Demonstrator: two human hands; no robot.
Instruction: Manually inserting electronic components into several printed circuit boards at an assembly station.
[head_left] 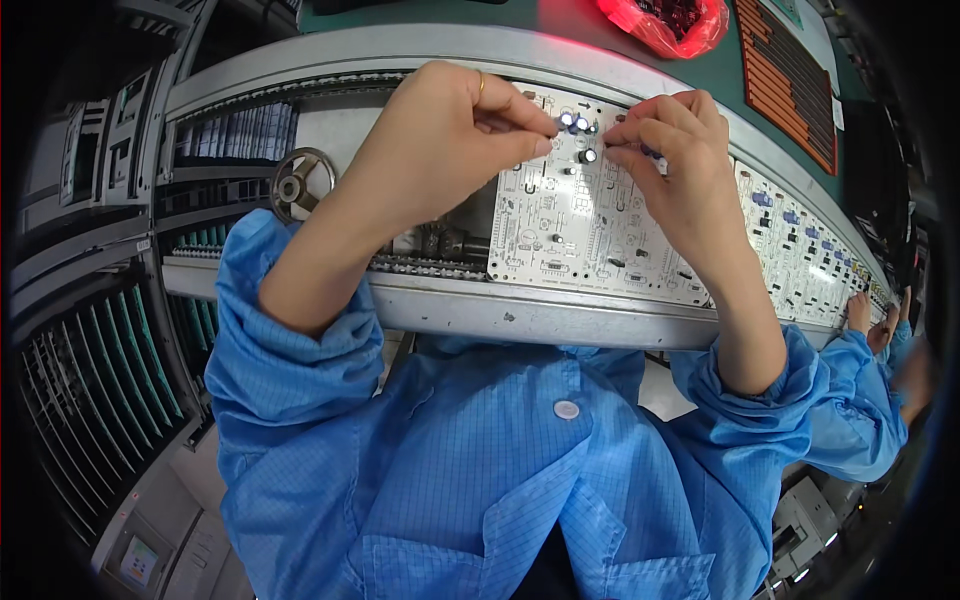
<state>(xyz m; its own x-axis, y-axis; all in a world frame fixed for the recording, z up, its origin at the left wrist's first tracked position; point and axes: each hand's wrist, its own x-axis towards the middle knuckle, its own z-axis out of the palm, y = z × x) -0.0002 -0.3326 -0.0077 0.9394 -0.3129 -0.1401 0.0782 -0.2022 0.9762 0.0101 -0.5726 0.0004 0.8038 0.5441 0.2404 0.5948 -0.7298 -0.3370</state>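
Note:
A white circuit board (540, 235) lies on the conveyor in front of me, with many small parts seated on it. Both my hands reach over its far half. The fingertips of my left hand (455, 140) are pinched together beside a pair of round capacitors (574, 122); whatever sits between them is too small to make out. To the right of those capacitors, my right hand (685, 150) also pinches close above the board, and its fingers hide what they grip. Another dark round capacitor (587, 156) stands on the board between the two hands.
Metal conveyor rails run along the near side (450, 312) and far side (400, 45). Beyond are a red bag of dark parts (680, 40) and an orange slatted tray (785, 85). More boards (800, 250) and another person's hands (870, 325) are rightward; a handwheel (290, 187) is left.

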